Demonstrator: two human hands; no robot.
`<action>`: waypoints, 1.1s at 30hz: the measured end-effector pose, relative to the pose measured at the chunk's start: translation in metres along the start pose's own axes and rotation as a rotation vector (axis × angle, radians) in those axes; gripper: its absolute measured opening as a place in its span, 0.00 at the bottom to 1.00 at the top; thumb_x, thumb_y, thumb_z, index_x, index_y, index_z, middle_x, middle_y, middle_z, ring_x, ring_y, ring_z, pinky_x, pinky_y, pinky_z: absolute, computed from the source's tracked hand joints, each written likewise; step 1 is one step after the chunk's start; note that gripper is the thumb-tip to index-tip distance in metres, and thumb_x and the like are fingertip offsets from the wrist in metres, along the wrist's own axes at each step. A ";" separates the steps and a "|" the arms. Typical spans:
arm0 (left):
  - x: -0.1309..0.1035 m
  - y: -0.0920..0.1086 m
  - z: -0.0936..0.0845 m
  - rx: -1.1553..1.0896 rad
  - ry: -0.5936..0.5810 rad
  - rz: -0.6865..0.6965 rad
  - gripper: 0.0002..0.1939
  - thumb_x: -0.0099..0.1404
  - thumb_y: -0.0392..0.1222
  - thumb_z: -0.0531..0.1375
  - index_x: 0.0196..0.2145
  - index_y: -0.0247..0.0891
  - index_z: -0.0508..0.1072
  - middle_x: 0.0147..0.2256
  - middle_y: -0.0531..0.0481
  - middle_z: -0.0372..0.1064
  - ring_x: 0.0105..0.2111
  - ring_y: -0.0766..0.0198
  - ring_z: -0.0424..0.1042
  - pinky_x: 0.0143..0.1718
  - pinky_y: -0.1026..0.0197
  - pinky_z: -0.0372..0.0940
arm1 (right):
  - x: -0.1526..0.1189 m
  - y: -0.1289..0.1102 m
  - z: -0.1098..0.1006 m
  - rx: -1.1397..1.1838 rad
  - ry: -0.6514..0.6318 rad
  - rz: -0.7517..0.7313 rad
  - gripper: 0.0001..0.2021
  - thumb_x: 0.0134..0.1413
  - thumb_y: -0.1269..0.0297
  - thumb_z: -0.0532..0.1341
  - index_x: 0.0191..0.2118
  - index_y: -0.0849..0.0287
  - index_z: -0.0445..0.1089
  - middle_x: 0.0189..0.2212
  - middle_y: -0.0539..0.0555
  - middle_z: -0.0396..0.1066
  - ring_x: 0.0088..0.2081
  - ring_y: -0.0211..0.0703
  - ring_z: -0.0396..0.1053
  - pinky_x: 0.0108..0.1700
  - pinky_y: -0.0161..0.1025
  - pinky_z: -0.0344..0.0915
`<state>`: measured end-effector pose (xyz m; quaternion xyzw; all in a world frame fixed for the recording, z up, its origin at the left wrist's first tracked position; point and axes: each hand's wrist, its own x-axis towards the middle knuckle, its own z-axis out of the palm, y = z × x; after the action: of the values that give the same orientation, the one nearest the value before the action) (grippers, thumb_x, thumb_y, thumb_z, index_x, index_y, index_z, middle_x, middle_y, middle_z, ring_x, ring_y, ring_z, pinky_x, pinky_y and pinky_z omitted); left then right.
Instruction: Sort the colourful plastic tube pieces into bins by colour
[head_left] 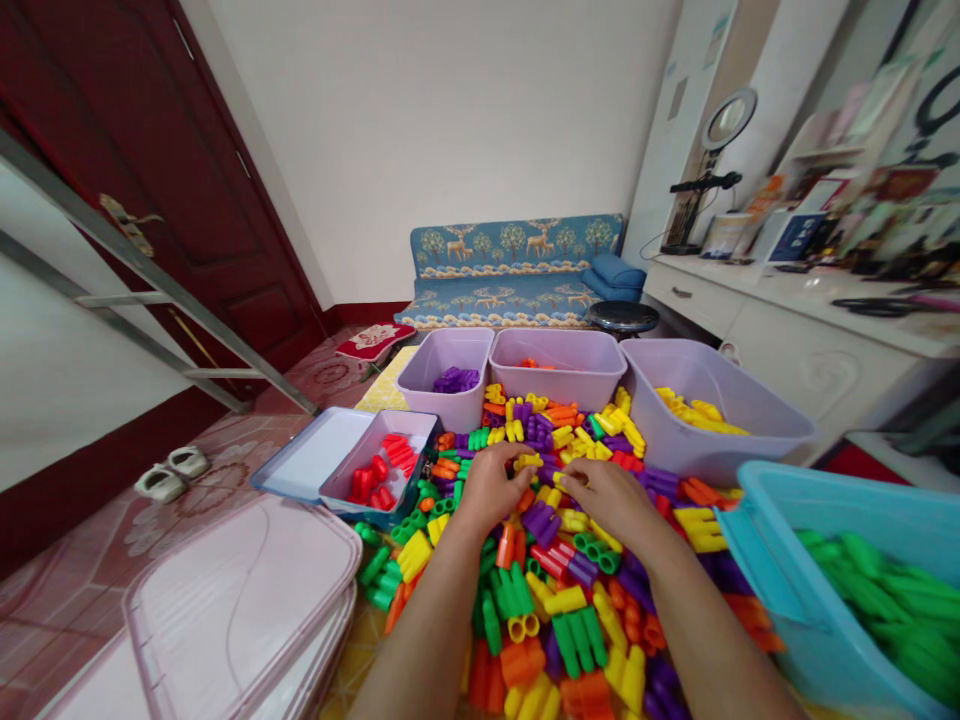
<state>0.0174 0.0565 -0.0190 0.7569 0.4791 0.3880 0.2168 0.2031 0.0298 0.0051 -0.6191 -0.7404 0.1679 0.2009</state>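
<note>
A heap of plastic bullet-shaped building blocks (580,640) in red, orange, yellow, green and purple spreads under both hands. My left hand (495,488) pinches a yellow building block (528,461) between thumb and fingers, just above the heap. To its right, my right hand (606,492) has thumb and fingertips closed around a small yellow building block (559,480), partly hidden by the fingers. Purple building blocks (541,522) lie between the wrists.
Lilac bins hold purple (409,385), orange (559,385) and yellow blocks (780,432). A blue bin (787,590) with green blocks stands right; a lidded box (341,490) with red blocks stands left. Stacked lids (240,590) lie front left. Behind is a patterned sofa (510,290).
</note>
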 end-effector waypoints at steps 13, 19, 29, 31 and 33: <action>0.004 0.007 -0.009 -0.141 0.123 0.026 0.11 0.60 0.34 0.57 0.40 0.37 0.76 0.40 0.47 0.75 0.43 0.60 0.72 0.48 0.59 0.64 | 0.008 -0.001 0.005 0.465 0.159 -0.012 0.14 0.56 0.56 0.52 0.36 0.57 0.72 0.28 0.51 0.74 0.26 0.41 0.70 0.28 0.36 0.63; 0.003 0.013 -0.006 -0.050 -0.058 0.150 0.26 0.50 0.23 0.51 0.41 0.39 0.78 0.40 0.47 0.76 0.42 0.60 0.72 0.49 0.57 0.64 | 0.007 0.002 0.010 0.487 0.090 -0.018 0.13 0.54 0.58 0.55 0.37 0.58 0.72 0.24 0.50 0.72 0.25 0.41 0.69 0.27 0.36 0.64; 0.002 0.015 -0.007 0.019 -0.101 0.157 0.25 0.51 0.25 0.52 0.44 0.39 0.76 0.42 0.47 0.75 0.43 0.59 0.72 0.50 0.58 0.64 | 0.011 0.004 0.010 0.466 0.212 -0.022 0.12 0.50 0.62 0.57 0.39 0.58 0.73 0.34 0.54 0.75 0.34 0.45 0.72 0.38 0.41 0.67; 0.002 0.017 -0.009 0.035 -0.086 0.143 0.24 0.52 0.26 0.53 0.44 0.39 0.76 0.42 0.47 0.75 0.44 0.59 0.71 0.50 0.57 0.64 | 0.011 0.003 0.008 0.464 0.245 -0.021 0.13 0.49 0.63 0.57 0.40 0.58 0.73 0.35 0.55 0.75 0.36 0.45 0.72 0.40 0.42 0.66; 0.001 0.019 -0.010 0.040 -0.070 0.133 0.22 0.53 0.28 0.55 0.44 0.39 0.75 0.43 0.47 0.75 0.44 0.58 0.71 0.50 0.57 0.64 | 0.011 0.003 0.007 0.474 0.270 -0.021 0.12 0.49 0.64 0.57 0.40 0.58 0.72 0.36 0.55 0.75 0.38 0.46 0.72 0.42 0.42 0.66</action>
<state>0.0203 0.0485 0.0015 0.8043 0.4277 0.3652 0.1918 0.2008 0.0413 -0.0014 -0.5637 -0.6533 0.2504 0.4390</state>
